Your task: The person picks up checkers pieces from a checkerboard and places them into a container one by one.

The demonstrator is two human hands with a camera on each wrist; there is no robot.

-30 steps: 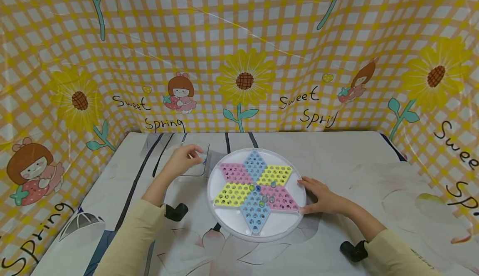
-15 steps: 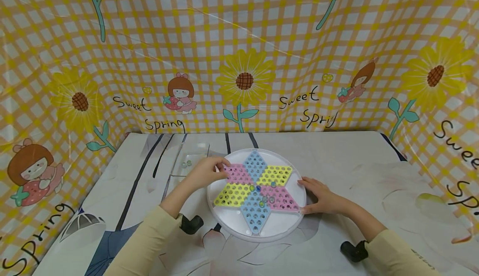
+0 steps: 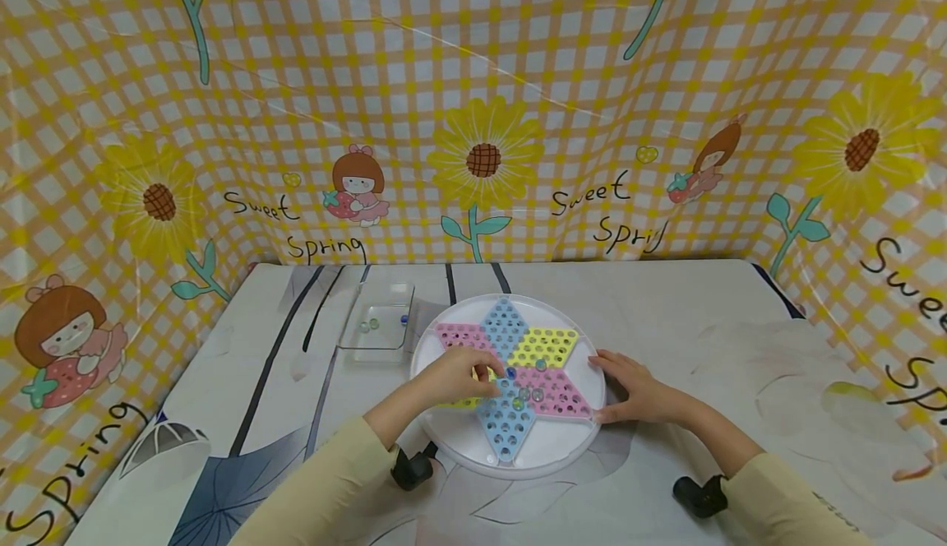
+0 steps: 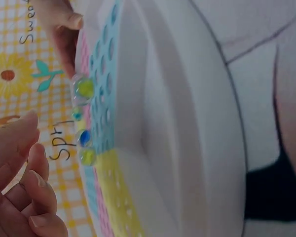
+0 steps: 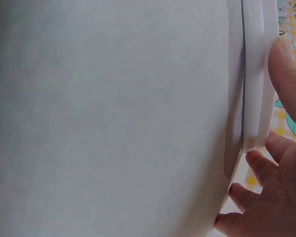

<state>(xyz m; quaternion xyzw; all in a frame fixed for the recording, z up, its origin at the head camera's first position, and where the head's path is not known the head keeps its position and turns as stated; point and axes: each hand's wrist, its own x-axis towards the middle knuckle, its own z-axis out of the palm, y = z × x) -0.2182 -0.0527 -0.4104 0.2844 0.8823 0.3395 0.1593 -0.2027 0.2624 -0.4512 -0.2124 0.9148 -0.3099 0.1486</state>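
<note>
A round white board [image 3: 453, 439] with a star of pink, yellow and blue hole fields lies mid-table. Several glass marbles [image 3: 529, 395] sit in holes near its centre, seen up close as marbles [image 4: 84, 88] in the left wrist view. My left hand [image 3: 462, 373] hovers over the star's left side, fingers [image 4: 39, 190] curled just short of the marbles. Whether it pinches a marble is hidden. My right hand [image 3: 629, 386] holds the board's right rim [image 5: 256, 74], thumb [image 5: 288, 79] on top and fingers curled at the edge.
A clear shallow tray [image 3: 375, 340] holding a few marbles stands left of the board, toward the back. Checked sunflower cloth walls the table at the back and on both sides. The tablecloth [image 3: 740, 349] to the right lies bare.
My left hand left the clear tray and moved right and nearer, across the pink field to the star's centre. The right hand and the board stayed put.
</note>
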